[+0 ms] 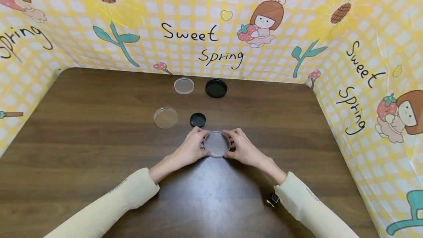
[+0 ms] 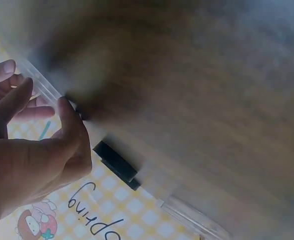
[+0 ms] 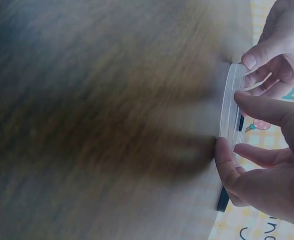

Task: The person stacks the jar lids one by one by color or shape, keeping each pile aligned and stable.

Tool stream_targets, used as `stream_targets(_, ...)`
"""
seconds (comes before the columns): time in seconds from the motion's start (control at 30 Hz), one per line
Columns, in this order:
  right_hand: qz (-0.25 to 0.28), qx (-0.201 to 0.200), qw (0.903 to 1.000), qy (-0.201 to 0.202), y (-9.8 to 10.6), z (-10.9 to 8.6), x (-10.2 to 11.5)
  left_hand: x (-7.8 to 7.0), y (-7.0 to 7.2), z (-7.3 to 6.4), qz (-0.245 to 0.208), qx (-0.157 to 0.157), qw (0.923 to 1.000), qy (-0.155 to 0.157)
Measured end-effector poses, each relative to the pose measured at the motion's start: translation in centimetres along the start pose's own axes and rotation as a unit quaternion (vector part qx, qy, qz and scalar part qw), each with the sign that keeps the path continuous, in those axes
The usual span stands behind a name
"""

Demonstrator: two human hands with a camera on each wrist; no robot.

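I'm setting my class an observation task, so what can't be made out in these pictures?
- Head view: what the black item is; small, partly hidden by the right sleeve.
- Head view: parts of the held dish, covered by the left hand and right hand.
- Left wrist view: part of the lowest dish, cut off by the bottom edge.
- Wrist views: the table's grain, blurred.

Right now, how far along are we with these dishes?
Apparently done: rear clear petri dish, leftmost clear petri dish, large black dish and small black dish sit untouched on the table. In hand: third clear petri dish, gripped by left hand and right hand. Left: probably releasing it; can't tell what else.
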State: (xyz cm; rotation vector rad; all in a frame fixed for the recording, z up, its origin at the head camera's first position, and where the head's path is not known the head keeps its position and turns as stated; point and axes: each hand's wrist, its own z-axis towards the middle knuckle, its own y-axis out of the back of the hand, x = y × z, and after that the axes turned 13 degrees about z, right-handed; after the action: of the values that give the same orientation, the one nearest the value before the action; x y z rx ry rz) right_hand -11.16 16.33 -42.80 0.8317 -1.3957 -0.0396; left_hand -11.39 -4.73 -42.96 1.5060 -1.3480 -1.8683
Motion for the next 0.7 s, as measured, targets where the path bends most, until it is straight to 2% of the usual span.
stream_targets(0.2, 0.017, -0.008, 0.9998, -0.01, 0.1, 0.0, -0.2, 0.2, -0.2, 0.0, -0.019, -0.007, 0.9998, 0.008)
stream_targets(0.37, 0.047, -0.018, 0.9987, -0.002, 0.3, 0.1, -0.5, 0.3, -0.1, 0.0, -0.032, -0.008, 0.9994, 0.011)
stream_targets(0.53, 0.061, -0.017, 0.998, 0.004, 0.4, 0.0, -0.5, 0.6, 0.4, -0.2, -0.056, 0.005, 0.9984, 0.001)
stream_targets(0.7, 0.066, -0.022, 0.9975, 0.01, 0.4, -0.1, -0.4, 1.3, 1.3, -0.7, -0.086, -0.003, 0.9963, -0.007)
